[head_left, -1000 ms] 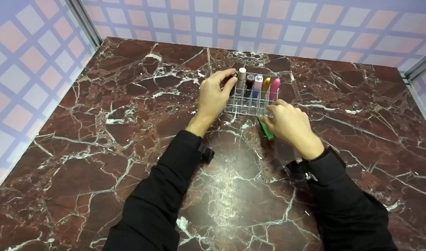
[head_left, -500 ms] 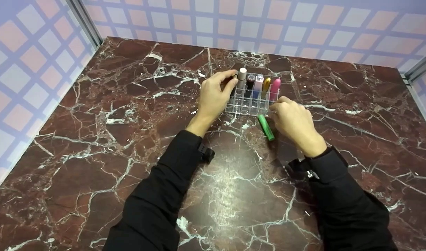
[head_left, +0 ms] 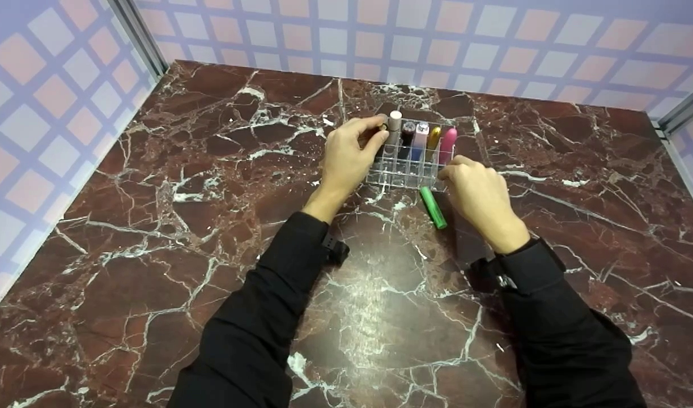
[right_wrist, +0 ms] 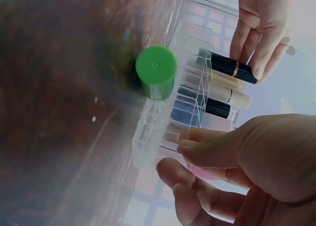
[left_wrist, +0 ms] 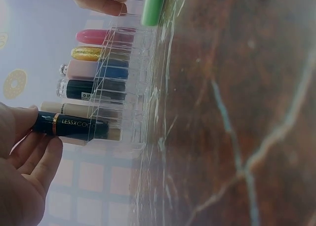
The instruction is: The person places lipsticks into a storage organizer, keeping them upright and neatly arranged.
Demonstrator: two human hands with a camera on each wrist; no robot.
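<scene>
A clear lipstick organizer [head_left: 405,175] with several slots stands on the marble table. My left hand [head_left: 349,150] pinches a black lipstick [left_wrist: 74,126] with a gold band, its lower part inside the slot at the organizer's left end. At the opposite end, my right hand [head_left: 479,195] holds the organizer's edge between thumb and fingers [right_wrist: 197,152]. Lying on the table just in front is a green tube [head_left: 433,208], close beside the right hand and outside the organizer.
In the organizer's back row stand a beige tube [head_left: 394,122], a dark tube [head_left: 407,135], a pink-and-blue tube [head_left: 420,139], a gold tube [head_left: 434,137] and a pink tube [head_left: 448,139]. Patterned wall panels [head_left: 374,45] border the table at the back and sides.
My right hand has drawn back from the green tube to the organizer's right edge, leaving the tube in full sight. The organizer has shifted very slightly right. My left hand keeps its pinch.
</scene>
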